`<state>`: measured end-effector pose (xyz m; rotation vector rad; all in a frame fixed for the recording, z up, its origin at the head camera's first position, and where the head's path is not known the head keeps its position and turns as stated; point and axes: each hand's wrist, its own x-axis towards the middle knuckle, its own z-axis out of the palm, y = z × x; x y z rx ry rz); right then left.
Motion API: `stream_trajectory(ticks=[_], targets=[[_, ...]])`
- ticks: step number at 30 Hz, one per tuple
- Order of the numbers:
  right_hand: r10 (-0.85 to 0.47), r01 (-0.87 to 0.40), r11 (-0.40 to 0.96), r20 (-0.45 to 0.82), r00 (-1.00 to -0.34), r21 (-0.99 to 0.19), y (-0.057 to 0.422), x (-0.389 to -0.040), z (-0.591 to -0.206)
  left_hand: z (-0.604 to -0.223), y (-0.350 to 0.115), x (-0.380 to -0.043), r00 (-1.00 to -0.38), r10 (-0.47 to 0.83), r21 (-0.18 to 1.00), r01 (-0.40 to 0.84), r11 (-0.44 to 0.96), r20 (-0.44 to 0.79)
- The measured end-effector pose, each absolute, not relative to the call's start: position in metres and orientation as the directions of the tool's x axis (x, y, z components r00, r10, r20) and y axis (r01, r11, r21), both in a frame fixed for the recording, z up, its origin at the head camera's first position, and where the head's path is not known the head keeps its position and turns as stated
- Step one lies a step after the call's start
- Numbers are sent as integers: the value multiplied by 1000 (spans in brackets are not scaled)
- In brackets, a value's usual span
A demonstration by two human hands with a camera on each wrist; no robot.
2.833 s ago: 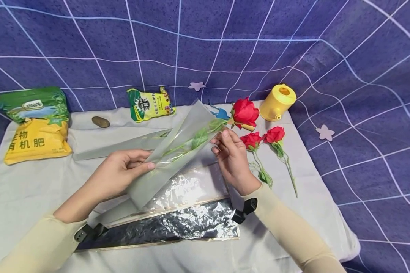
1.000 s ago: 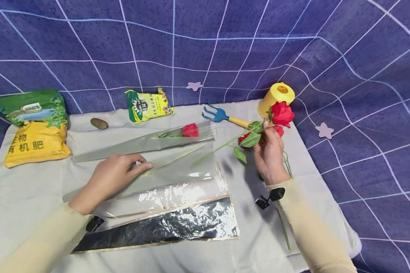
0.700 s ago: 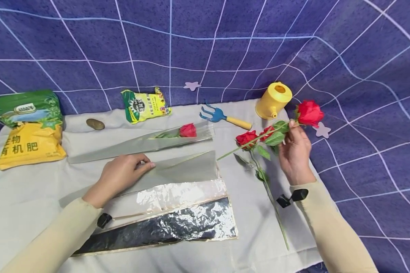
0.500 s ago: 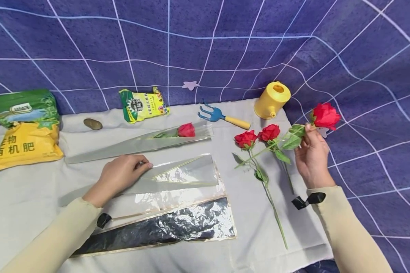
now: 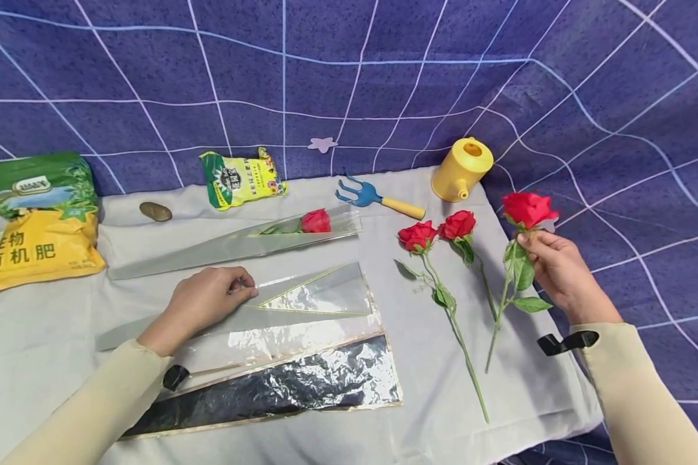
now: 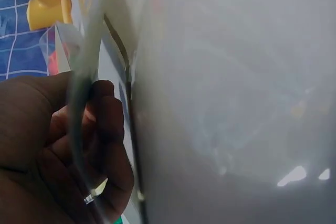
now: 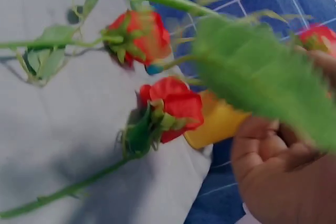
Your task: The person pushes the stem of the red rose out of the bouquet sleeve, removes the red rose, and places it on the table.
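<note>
**Rose lifted, sleeve held flat**

Desk under pale cloth. Left hand, grip pinching clear sleeve lying flat mid-desk. Right hand, grip closed round rose stem, raised at the desk's right edge.

The clear sleeve fills the left wrist view — a grey blur. In the right wrist view the leaf hides most of the held rose.

The yellow-and-green bag at the far left bears large white characters, "物" above "有机肥". The small packet's print is too small to read.
</note>
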<state>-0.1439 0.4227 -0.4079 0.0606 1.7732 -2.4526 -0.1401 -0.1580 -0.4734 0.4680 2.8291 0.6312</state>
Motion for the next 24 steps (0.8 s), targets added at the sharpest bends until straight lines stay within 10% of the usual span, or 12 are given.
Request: stream_trajectory(ticks=[10, 24], targets=[[-69, 118, 557, -187, -980, -822, 407, -153, -429, -469, -157, -142, -939, 331, 506, 241, 828, -93], [-88, -5, 775, -100, -991, -632, 382, -175, -465, -465, -155, -140, -937, 330, 515, 226, 827, -118]])
